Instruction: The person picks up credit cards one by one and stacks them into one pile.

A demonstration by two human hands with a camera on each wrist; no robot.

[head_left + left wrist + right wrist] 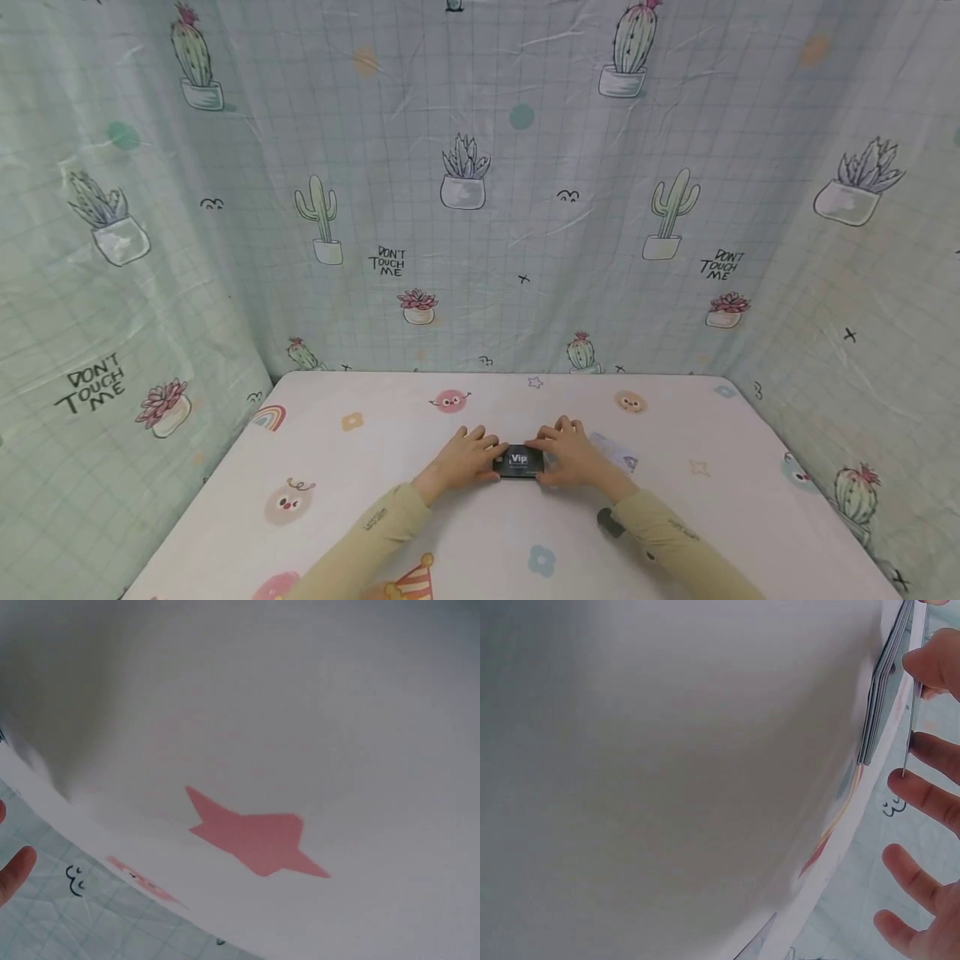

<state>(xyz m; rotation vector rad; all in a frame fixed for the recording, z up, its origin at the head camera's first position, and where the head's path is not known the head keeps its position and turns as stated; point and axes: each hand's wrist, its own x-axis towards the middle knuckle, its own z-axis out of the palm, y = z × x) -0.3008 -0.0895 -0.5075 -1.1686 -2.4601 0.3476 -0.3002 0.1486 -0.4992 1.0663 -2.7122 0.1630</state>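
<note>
A black card (517, 460) lettered "Vip" sits between both hands over the table's middle. My left hand (461, 458) pinches its left end, thumb at the near corner and fingers at the far one. At the right end, my right hand (570, 454) grips it the same way. From the right wrist, the held card (913, 720) appears edge-on between thumb and fingertips. Beside it, a stack of cards (881, 690) rests on the table. The left wrist view catches only fingertips (19, 871) at its left edge; what they hold is out of that frame.
The white table (360, 467) bears printed cartoon patterns. A pale bluish, see-through flat item (617, 452) lies just right of the right hand. Near the right sleeve is a dark rounded shape (611, 522), partly covered. Cactus-print curtains (517, 233) enclose the back and sides.
</note>
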